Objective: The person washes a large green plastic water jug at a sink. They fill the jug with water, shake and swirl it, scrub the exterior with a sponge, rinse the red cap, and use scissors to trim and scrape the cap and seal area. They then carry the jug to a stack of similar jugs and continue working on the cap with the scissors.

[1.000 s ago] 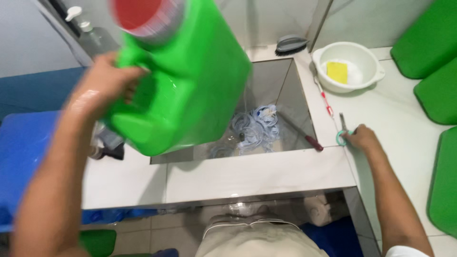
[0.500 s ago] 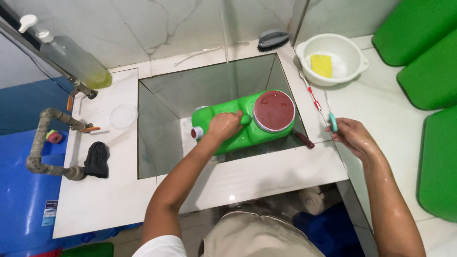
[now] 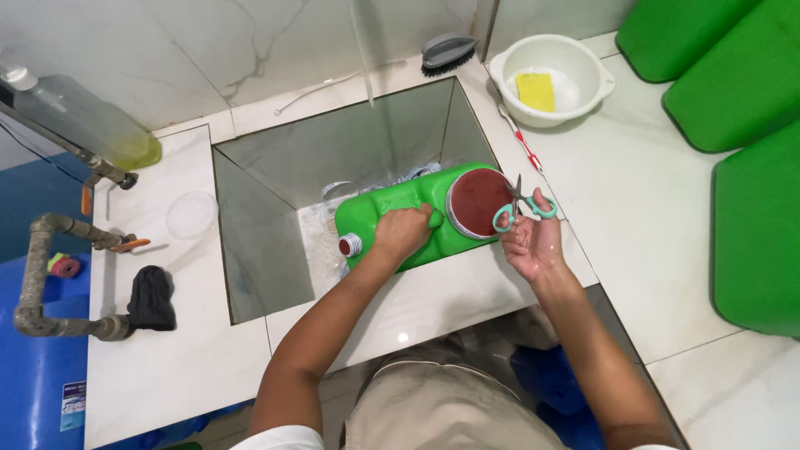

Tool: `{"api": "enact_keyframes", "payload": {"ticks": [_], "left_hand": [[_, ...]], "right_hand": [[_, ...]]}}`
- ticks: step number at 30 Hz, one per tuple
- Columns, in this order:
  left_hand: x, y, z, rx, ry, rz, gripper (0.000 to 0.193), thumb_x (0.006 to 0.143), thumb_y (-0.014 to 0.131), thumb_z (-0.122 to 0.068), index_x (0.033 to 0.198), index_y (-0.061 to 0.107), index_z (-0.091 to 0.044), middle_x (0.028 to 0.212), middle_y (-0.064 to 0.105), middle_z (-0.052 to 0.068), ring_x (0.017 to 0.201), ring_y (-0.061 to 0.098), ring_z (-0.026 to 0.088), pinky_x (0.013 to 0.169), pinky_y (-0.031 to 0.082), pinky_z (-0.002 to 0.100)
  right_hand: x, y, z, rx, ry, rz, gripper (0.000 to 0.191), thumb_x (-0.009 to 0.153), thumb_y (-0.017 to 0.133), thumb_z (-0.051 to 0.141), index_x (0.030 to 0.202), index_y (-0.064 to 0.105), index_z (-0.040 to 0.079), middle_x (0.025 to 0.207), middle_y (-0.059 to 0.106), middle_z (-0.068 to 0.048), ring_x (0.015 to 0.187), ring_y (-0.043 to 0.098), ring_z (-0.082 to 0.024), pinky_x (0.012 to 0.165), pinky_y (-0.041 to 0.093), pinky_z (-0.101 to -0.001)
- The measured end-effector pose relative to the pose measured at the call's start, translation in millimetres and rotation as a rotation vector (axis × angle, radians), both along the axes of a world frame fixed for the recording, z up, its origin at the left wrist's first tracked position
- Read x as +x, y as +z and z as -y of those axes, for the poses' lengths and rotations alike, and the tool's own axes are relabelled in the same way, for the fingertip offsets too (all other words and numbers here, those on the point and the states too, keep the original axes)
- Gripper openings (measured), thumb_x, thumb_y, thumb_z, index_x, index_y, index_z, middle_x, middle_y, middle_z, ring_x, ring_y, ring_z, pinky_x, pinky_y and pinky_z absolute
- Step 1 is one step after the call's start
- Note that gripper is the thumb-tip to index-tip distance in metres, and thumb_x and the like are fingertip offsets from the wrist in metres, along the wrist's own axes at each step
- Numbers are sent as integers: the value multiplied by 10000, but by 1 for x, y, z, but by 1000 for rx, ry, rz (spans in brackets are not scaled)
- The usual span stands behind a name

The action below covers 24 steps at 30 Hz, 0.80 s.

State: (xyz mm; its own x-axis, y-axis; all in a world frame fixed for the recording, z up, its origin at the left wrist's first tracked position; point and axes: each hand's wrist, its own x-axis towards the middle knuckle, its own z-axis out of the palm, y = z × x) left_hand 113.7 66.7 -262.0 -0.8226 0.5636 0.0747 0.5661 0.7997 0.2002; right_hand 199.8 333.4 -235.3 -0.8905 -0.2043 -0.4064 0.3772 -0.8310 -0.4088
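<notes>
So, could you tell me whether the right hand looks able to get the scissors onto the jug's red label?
Probably yes. The right hand holds the scissors right at the edge of the red label, with nothing between, while the left hand steadies the green jug.

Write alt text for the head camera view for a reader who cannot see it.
A person's left hand grips the handle of a green jug lying on its side in a square sink, while the right hand holds teal-handled scissors at the jug's round red label. A white bowl with a yellow sponge sits on the counter beyond.
</notes>
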Motion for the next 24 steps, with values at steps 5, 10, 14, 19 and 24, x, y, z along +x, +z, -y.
{"api": "enact_keyframes", "payload": {"ticks": [5,10,14,19,24], "left_hand": [[1,-2,0,30,-11,-7,187,826,650,-183,946,629,-41,768,728,209,724,729,405,640,577,536],[1,-4,0,13,-28,-13,157,864,647,-180,954,632,-52,775,730,202,737,731,399,649,575,536],[1,-2,-1,17,-29,-11,122,878,622,-150,966,638,-67,787,729,211,733,736,396,650,578,539],[0,1,-3,15,-21,22,139,859,612,-120,979,633,-53,791,731,213,734,733,407,655,576,549],[0,2,-4,-2,-3,37,156,848,627,-125,982,629,-45,812,733,216,769,735,405,693,585,539]], "right_hand": [[-7,-11,19,-14,-148,6,653,957,590,682,827,625,43,729,621,-36,465,429,-53,358,283,-171],[-30,-22,15,105,-171,9,594,939,584,646,805,573,67,667,618,-61,439,436,-69,349,277,-178],[-52,-12,-21,259,-213,13,322,985,677,466,906,560,177,684,630,-38,428,417,-35,338,273,-174],[-79,11,-49,1103,52,-243,250,943,770,200,1068,632,33,919,718,-52,763,684,-104,669,586,-252],[-99,16,-37,1789,101,-447,293,863,753,137,1071,596,5,883,696,-133,801,661,-213,741,534,-364]]}}
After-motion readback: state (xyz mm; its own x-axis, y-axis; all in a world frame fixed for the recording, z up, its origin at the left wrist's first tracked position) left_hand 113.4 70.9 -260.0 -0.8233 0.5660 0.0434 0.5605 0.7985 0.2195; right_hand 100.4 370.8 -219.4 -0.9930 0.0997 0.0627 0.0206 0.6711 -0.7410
